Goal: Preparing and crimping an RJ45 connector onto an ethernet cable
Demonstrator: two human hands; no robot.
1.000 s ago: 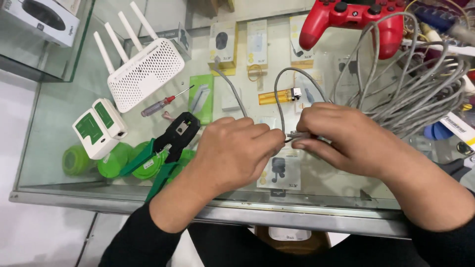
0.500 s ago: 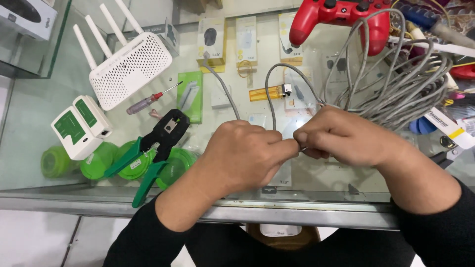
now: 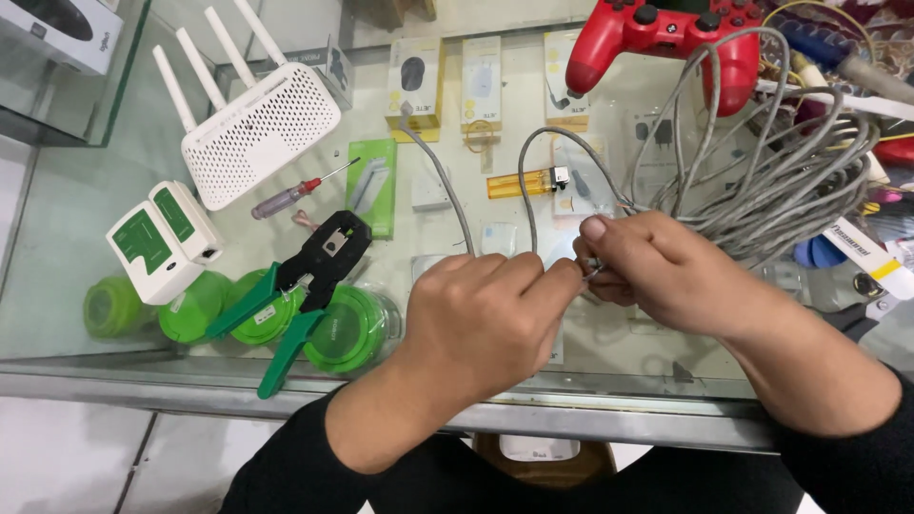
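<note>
Left hand (image 3: pixel 486 319), right hand (image 3: pixel 657 271): each grip pinched on grey cable (image 3: pixel 762 181) end, lying left-right.

Bright, even overhead light; faint reflections on the glass counter (image 3: pixel 86 209); soft shadows; sharp overall, slight wide-angle stretch toward edges.

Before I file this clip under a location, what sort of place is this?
Probably an electronics or computer accessories shop counter. Both hands work a grey cable over a glass display case with boxed gadgets inside, and a white router, cable tester and crimping tool lie on top.
</note>
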